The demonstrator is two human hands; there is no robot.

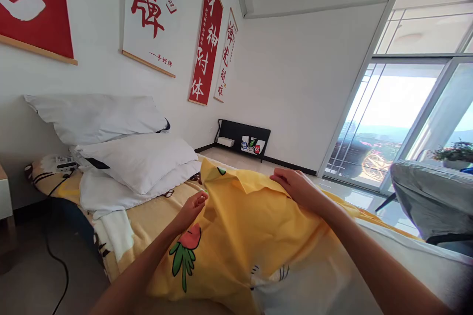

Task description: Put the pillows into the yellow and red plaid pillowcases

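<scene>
A yellow printed bedding cloth [258, 211] is raised in front of me, with a pink flower, green leaves and a white patch on it. I cannot tell whether it is a quilt cover or a pillowcase. At its left edge, my left hand [195, 208] has its fingers curled in on the fabric. My right hand [295, 186] is closed over the top edge on the other side, its fingertips partly hidden. Between the two hands the cloth hangs in loose folds. Beneath it lies the bed [148, 226], spread with a tan patterned sheet.
White pillows [148, 160] are piled at the bed's head. A black cable [59, 256] runs down the bed's left side. A low black rack [236, 130] stands by the far wall. To the right are a grey covered chair [421, 192] and a sliding glass door [391, 103].
</scene>
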